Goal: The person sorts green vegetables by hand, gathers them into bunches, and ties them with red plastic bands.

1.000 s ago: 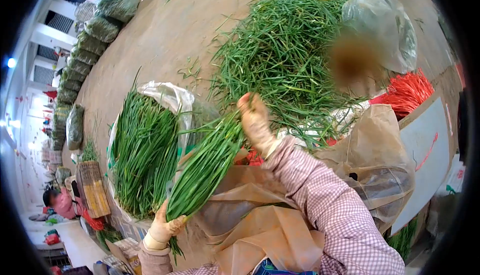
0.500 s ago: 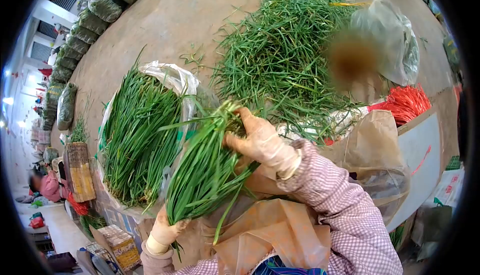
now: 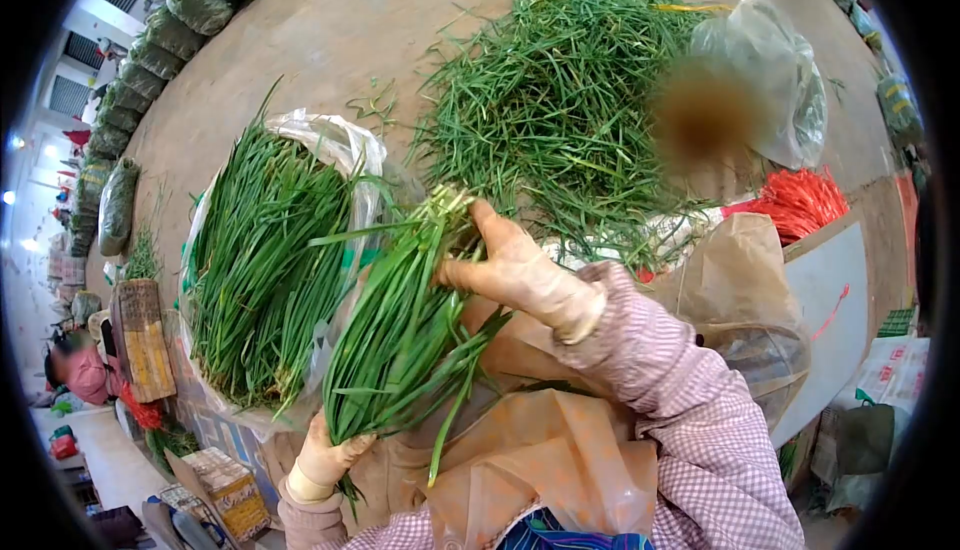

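Observation:
A loose bunch of Chinese chives (image 3: pixel 395 340) lies slanted between my two gloved hands. My right hand (image 3: pixel 515 265) is closed around its pale cut-stem end, thumb and fingers on either side. Lower left, my left hand (image 3: pixel 328 455) grips the leafy end, and its fingers are partly hidden under the leaves. Just left of the bunch stands a white plastic bag (image 3: pixel 335 135) packed with long chives (image 3: pixel 265 270). A large loose heap of green leaves (image 3: pixel 560 100) lies on the floor beyond my right hand.
Red plastic ties (image 3: pixel 800 202) lie to the right beside a pale board (image 3: pixel 825 320). A clear bag (image 3: pixel 785 60) sits by the heap. Filled bags (image 3: pixel 150 60) line the far left, and a person in pink (image 3: pixel 85 370) is there. A brown blur covers part of the heap.
The bunch's stem ends stand more evenly together at my right hand. Both hands keep their hold. The whole view has shifted slightly.

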Available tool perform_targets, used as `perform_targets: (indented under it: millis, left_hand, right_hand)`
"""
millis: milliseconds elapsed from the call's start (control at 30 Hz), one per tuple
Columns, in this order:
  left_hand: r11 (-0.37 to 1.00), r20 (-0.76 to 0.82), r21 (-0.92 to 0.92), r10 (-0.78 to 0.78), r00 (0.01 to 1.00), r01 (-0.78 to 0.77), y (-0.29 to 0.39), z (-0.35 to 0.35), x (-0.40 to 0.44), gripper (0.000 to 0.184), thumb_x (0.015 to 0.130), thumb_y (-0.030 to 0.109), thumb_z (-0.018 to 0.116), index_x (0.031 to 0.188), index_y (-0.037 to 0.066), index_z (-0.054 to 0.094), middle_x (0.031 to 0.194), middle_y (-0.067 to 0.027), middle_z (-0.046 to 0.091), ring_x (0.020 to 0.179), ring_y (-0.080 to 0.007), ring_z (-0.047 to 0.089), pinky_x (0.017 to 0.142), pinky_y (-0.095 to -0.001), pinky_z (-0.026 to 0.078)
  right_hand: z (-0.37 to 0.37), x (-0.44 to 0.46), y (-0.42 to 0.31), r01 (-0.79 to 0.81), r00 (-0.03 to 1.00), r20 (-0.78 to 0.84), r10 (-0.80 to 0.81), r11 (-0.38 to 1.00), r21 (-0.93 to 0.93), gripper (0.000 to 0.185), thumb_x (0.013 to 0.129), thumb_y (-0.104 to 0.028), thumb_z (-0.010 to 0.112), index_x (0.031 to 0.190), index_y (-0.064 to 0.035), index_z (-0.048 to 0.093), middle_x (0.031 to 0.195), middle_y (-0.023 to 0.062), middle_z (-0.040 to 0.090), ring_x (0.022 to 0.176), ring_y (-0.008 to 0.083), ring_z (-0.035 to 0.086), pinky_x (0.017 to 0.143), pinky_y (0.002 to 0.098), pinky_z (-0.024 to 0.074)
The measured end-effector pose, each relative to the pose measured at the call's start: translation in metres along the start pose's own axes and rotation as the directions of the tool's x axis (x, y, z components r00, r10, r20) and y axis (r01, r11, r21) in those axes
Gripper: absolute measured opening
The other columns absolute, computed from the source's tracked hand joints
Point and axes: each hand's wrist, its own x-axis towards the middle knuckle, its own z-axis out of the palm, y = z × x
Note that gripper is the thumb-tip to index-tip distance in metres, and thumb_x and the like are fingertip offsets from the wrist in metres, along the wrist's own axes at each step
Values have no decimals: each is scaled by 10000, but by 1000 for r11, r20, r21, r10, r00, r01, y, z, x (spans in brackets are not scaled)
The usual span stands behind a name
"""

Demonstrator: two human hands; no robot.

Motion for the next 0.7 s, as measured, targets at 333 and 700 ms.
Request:
perform_targets:
  millis: [333,700]
  left_hand:
    - [648,442,-669,-46,896,364,-68,-52,1,370,850,112,642,1171,-7,498,760,-90,598,369,-103,325,346,-263,229]
    - [505,469,-786,109,876,358,-75,-33,5,401,930,262,454,1161,-62,503,574,17,376,393,-102,327,380,-267,287]
  right_hand:
    - [-67,31,31,-191,968,-3,250,745,639,230,891,-246,616,1049,-84,576,677,-3,535,534,95,483,454,238,415]
    - [-67,33,51,-69,937,-76,340,394,916,148,865,-211,630,887,-80,564,534,-61,461,379,37,345,336,183,231]
